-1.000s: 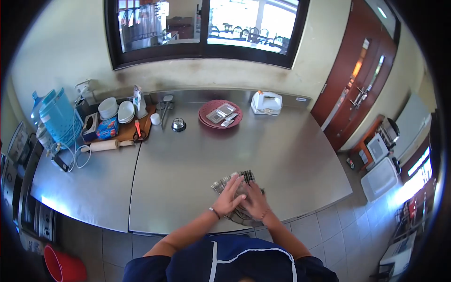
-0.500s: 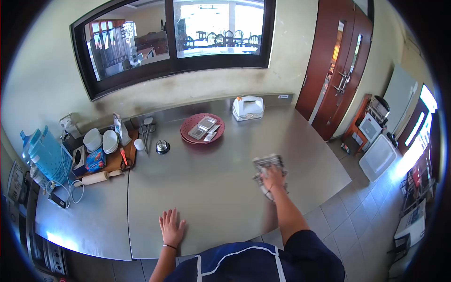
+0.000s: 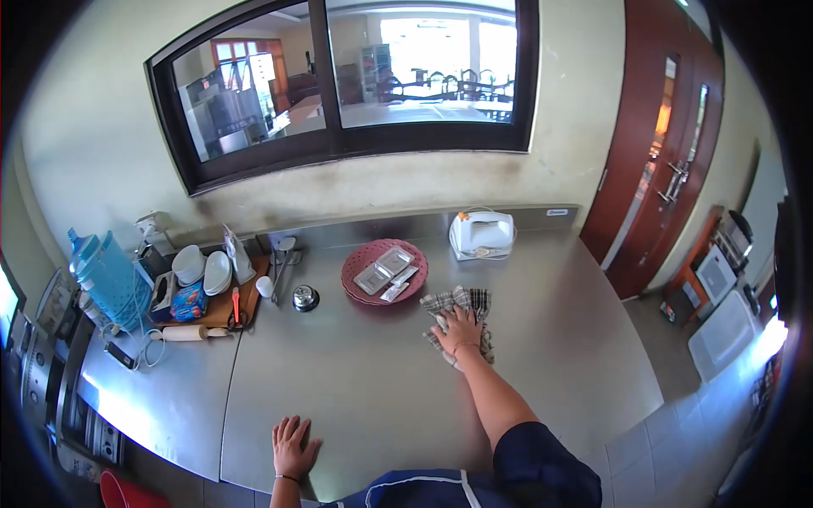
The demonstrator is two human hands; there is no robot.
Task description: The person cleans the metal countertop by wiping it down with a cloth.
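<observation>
My right hand (image 3: 460, 329) holds a black-and-white checked cloth (image 3: 471, 300) against the steel tabletop (image 3: 356, 381). Its fingers lie over the crumpled fabric, and the palm hides the middle of the cloth. Just behind and left of it sits a pink perforated basket (image 3: 348, 278). In the basket are a clear plastic container (image 3: 373, 277) and small packets. My left hand (image 3: 293, 447) rests flat on the steel near the front edge, fingers apart, holding nothing.
A white hand mixer (image 3: 481, 234) and a call bell (image 3: 305, 297) stand towards the back. At left are a rolling pin (image 3: 193, 333), white bowls (image 3: 188, 265), scissors (image 3: 237, 311) on a wooden board and a blue basket (image 3: 114, 275). A red bucket (image 3: 127, 493) is below the table.
My right hand has slid the cloth left and away from me, towards the pink basket. My left hand stays flat on the steel. The camera view has shifted.
</observation>
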